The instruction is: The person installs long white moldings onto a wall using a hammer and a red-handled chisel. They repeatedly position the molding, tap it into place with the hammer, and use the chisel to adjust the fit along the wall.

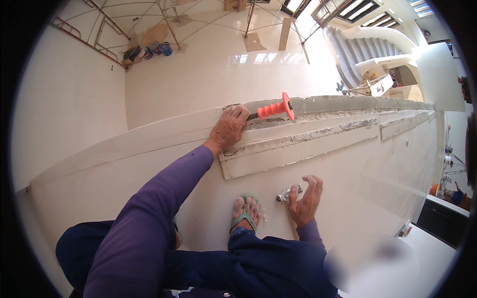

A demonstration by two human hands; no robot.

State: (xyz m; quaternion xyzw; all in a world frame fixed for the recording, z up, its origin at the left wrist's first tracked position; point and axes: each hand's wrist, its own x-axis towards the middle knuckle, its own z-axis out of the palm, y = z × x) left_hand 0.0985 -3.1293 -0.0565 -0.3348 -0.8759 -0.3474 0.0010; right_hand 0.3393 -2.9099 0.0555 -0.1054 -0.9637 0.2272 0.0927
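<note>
My left hand is closed around the dark shaft of a cold chisel, low against the edge of the ledge. The chisel's ribbed orange-red grip with its round hand guard sticks out to the right. Under the chisel, the ledge edge shows rough grey mortar. Nearer to me lie loose pale tile strips with ridged surfaces and crusted mortar. My right hand hovers by the floor with curved fingers apart. Beside its fingertips is a silvery metal piece like a hammer head; a handle is mostly hidden.
My sandalled foot stands on the pale tiled floor between the hands. Beyond the ledge is a drop to a lower floor with scaffolding and a curved staircase. A white rounded object blurs at lower right.
</note>
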